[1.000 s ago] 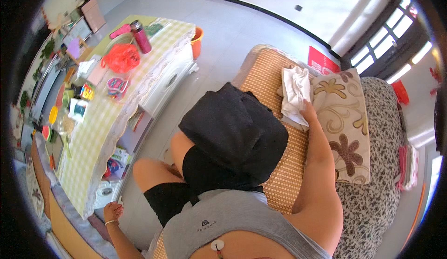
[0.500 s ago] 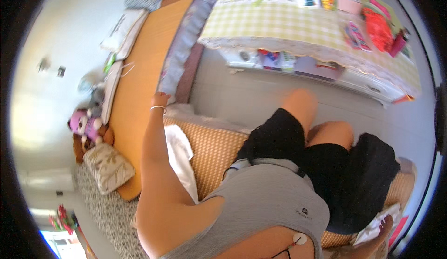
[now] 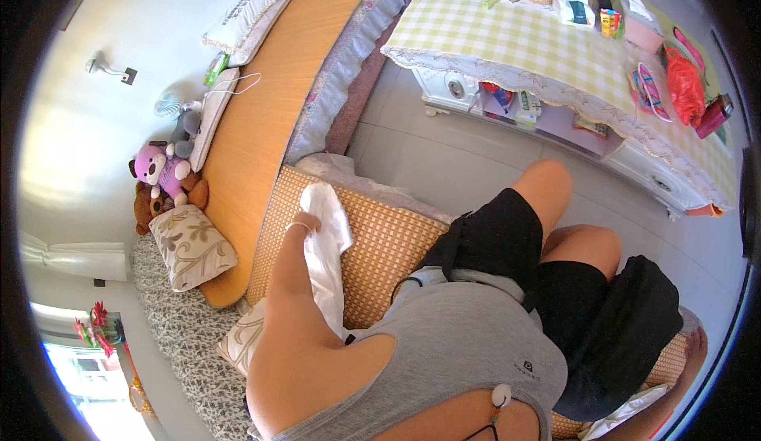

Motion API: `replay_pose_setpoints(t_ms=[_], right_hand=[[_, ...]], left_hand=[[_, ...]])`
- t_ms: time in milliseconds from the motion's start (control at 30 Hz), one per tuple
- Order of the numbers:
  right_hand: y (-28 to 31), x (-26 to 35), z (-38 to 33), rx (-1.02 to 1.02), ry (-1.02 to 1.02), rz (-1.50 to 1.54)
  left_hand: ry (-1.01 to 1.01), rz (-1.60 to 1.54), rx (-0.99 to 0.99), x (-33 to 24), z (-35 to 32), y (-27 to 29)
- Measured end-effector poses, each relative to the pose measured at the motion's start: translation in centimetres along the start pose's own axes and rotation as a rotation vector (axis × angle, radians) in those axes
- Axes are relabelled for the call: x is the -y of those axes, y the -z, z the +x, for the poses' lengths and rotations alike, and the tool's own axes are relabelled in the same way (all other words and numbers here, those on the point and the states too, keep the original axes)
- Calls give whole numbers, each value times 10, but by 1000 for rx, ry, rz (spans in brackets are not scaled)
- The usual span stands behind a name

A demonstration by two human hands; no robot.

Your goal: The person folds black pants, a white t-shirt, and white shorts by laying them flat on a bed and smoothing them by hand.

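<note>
A white cloth [image 3: 323,282] lies lengthwise on the woven tan seat mat [image 3: 380,243], left of my body. My left hand [image 3: 306,222], with a bracelet at the wrist, is closed on its far part; the cloth partly hides the fingers. At the far right, my right hand [image 3: 697,344] rests at the seat's edge beside a black garment [image 3: 622,346], fingers extended and nothing visible in them. Another white cloth [image 3: 630,413] is under that forearm. A patterned cushion [image 3: 242,336] sits behind my left arm.
A wooden board [image 3: 261,124] runs along the left wall, with plush toys [image 3: 162,167], a small fan [image 3: 168,105] and a floral cushion [image 3: 190,247]. Ahead, a low table with checked cover [image 3: 491,40] carries a red bag [image 3: 683,84], a bottle [image 3: 715,116] and packets.
My left hand has come back from the seat's far left corner onto the white cloth, which now reaches farther forward. My right hand has moved from the other white cloth up to the seat's edge.
</note>
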State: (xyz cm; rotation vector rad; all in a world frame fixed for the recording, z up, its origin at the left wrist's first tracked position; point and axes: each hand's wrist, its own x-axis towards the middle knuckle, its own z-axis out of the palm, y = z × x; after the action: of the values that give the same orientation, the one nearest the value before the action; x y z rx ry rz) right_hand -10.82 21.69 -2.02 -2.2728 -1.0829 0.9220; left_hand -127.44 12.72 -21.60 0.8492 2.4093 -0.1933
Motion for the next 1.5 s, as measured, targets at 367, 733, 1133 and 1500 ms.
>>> replay_pose_setpoints(t_ms=[367, 733, 1133, 1500], right_hand=[[-119, 190, -66, 127, 407, -76], [-135, 214, -118, 164, 307, -149], [-199, 265, -118, 496, 736, -61], [-216, 282, -128, 597, 774, -170]], left_hand=[[-530, -661, 389, -233, -122, 107], [-284, 352, 749, -152, -199, -50], [-233, -377, 618, -174, -121, 89], [-257, 166, -426, -134, -17, 97]])
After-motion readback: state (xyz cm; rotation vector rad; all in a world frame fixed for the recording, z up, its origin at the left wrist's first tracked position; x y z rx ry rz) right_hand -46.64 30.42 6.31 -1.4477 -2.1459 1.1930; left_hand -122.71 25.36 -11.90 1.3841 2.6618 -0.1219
